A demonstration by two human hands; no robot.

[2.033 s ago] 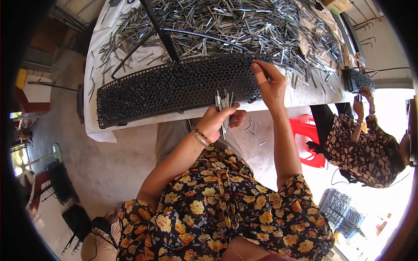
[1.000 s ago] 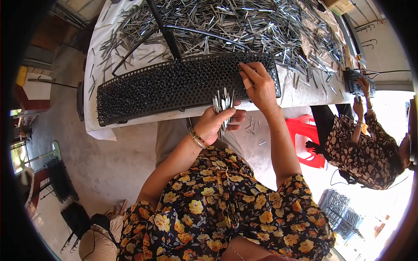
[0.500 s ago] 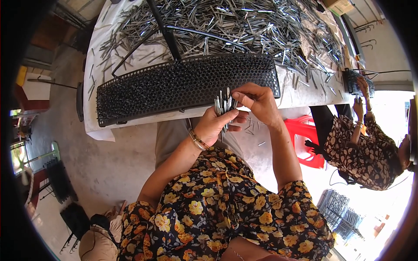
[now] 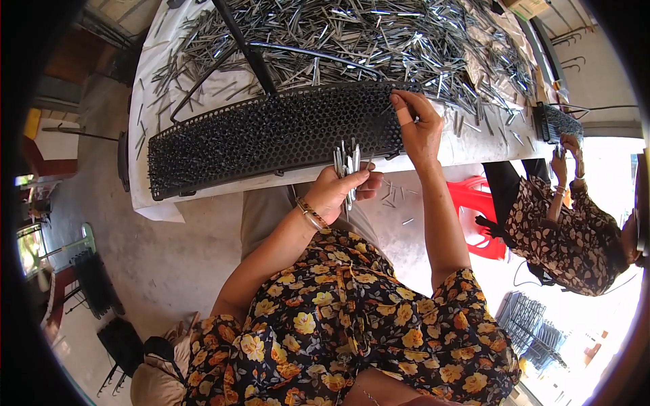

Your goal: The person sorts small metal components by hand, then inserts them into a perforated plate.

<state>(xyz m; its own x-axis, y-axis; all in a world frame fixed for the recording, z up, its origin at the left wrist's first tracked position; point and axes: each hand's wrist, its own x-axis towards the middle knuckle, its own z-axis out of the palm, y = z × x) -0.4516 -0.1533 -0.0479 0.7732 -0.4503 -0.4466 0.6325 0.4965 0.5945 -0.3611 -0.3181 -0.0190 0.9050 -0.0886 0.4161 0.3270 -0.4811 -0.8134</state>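
Observation:
My left hand (image 4: 333,192) is closed around a bundle of thin metal strips (image 4: 347,164), which stick up between thumb and fingers just in front of the rack's near edge. The black perforated rack (image 4: 325,128) lies along the front of the table, its face full of small round holes. Black pieces crowd its left part, while bare holes show toward the right. At the rack's right end, my right hand (image 4: 421,128) pinches with thumb and forefinger against the perforated face. A wrap circles one of its fingers. Whatever sits between those fingertips is too small to make out.
A large heap of loose metal strips (image 4: 352,40) covers the white-covered table (image 4: 159,193). A black post (image 4: 244,47) rises from the rack. To the right stand a red plastic stool (image 4: 467,196) and another person (image 4: 569,230) handling a similar rack. Dark racks (image 4: 122,345) stand lower left.
My right hand has left the bundle and moved up and to the right, onto the rack's right end. My left hand still grips the strips in nearly the same place.

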